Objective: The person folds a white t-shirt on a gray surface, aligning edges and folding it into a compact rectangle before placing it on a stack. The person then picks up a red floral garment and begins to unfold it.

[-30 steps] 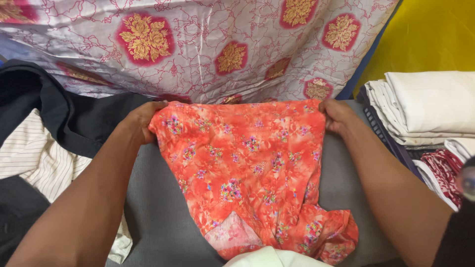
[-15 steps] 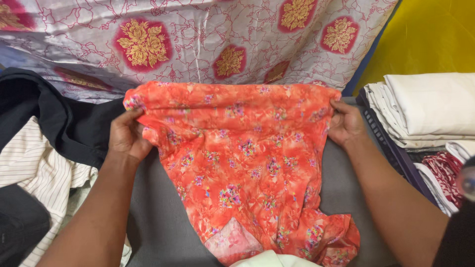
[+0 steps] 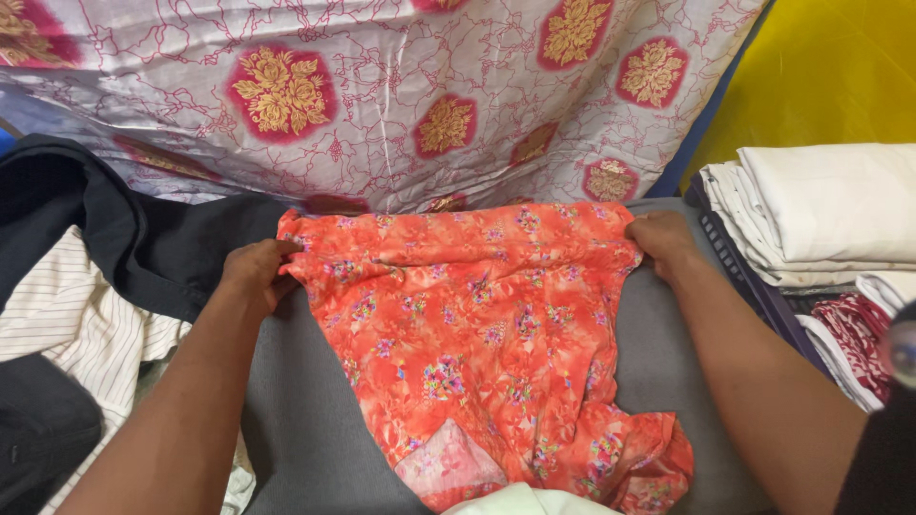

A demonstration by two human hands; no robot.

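Left hand [image 3: 256, 277] at 9 o'clock and right hand [image 3: 660, 238] at 3 grip the orange cloth [image 3: 477, 343], top edge spread flat, lower end bunched

Single head-worn view, looking steeply down and forward at close range over both forearms onto an orange floral garment [image 3: 487, 353] on a grey surface [image 3: 305, 429].

No packages, labels, signs or screens anywhere in view, near the hands or beyond them; only cloth and folded fabric.
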